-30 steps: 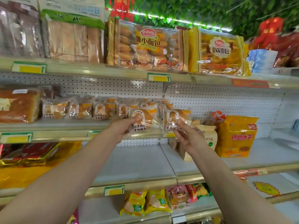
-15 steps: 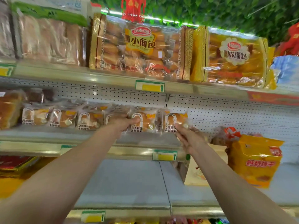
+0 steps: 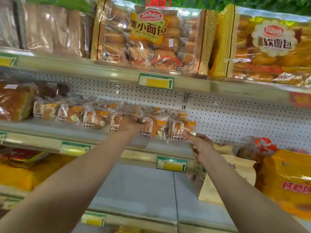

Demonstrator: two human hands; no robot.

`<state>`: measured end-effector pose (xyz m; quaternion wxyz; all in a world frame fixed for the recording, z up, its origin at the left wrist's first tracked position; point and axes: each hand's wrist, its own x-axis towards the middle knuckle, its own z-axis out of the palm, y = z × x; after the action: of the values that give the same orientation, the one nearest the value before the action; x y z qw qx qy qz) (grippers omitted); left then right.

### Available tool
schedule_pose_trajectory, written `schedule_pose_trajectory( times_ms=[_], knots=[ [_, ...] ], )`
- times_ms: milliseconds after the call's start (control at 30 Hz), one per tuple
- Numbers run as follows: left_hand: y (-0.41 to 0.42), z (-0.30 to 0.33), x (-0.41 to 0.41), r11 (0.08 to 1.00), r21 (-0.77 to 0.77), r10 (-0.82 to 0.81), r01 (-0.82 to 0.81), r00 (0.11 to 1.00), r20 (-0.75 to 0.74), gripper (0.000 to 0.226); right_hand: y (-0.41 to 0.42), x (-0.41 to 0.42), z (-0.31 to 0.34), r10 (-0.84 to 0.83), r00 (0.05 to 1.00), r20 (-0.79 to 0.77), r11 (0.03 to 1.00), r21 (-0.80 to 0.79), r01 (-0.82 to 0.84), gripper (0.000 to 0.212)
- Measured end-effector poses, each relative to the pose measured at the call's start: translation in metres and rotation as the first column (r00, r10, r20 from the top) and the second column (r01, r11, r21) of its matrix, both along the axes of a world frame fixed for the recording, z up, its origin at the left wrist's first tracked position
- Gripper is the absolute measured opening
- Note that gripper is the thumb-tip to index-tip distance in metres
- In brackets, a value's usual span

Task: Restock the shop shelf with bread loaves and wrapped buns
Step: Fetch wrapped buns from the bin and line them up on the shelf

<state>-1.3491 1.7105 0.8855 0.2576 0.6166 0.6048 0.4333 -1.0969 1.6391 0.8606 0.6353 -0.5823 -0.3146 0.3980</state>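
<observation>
A row of small wrapped buns (image 3: 94, 119) stands along the middle shelf (image 3: 50, 130). My left hand (image 3: 130, 124) grips a wrapped bun (image 3: 152, 126) near the right end of that row, thumb on its front. My right hand (image 3: 200, 143) pinches the lower corner of the last wrapped bun (image 3: 179, 127) at the row's right end. Both buns stand upright on the shelf, side by side. Large bags of bread rolls (image 3: 149, 41) fill the top shelf, and a dark loaf (image 3: 14, 103) lies at the middle shelf's left.
A yellow bag of soft bread (image 3: 269, 47) stands top right. On the lower shelf (image 3: 139, 187) are a beige paper bag (image 3: 230, 179) and an orange-yellow packet (image 3: 289, 182) at right, yellow packets (image 3: 21, 175) at left. Price tags line the shelf edges.
The view has drawn closer to the shelf and tilted up. Both hands have pushed their buns further back onto the middle shelf; the right-hand bun now stands against its neighbour.
</observation>
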Motion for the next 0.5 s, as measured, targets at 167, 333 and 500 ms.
schedule_pose_trajectory(
  times_ms=[167, 333, 500],
  knots=[
    [0.005, -0.002, 0.004, 0.999, 0.025, 0.027, -0.025, 0.992, -0.123, 0.039, 0.009, 0.006, -0.001, 0.006, 0.997, 0.072, 1.000, -0.028, -0.004, 0.045],
    [0.003, -0.001, 0.008, 0.997, 0.052, 0.066, -0.057, 0.980, -0.187, 0.047, 0.018, 0.013, -0.004, 0.043, 0.981, 0.191, 0.996, -0.080, -0.028, 0.049],
    [-0.002, 0.003, 0.013, 0.995, 0.069, 0.085, -0.072, 0.974, -0.211, 0.049, 0.019, 0.015, -0.005, 0.077, 0.969, 0.237, 0.996, -0.064, -0.063, 0.056]
  ],
)
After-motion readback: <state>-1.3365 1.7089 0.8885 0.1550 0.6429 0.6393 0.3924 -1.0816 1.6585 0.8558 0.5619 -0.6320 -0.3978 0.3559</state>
